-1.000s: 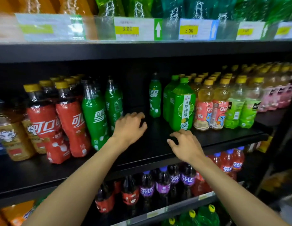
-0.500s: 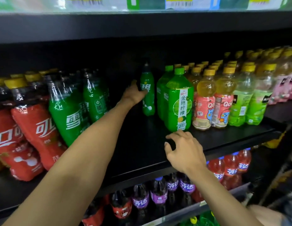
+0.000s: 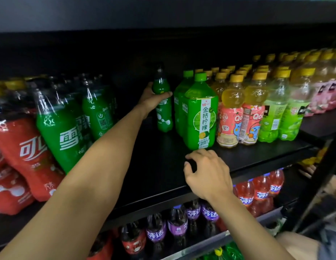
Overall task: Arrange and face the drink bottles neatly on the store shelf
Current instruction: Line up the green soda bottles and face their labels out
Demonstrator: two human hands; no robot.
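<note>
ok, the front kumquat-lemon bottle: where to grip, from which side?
I'd grip the kumquat-lemon bottle at its narrow shoulder below the green cap, from the front-left: it stands upright, Qoo bottles crowd its right, its twin stands behind, and the body looks wide.

Small green soda bottle (image 3: 164,117), dark cap, upright, set deep on black shelf (image 3: 163,166); gripped at shoulder by left hand (image 3: 151,99). Just right: larger green citrus bottle (image 3: 200,113), upright, label facing out.
</note>
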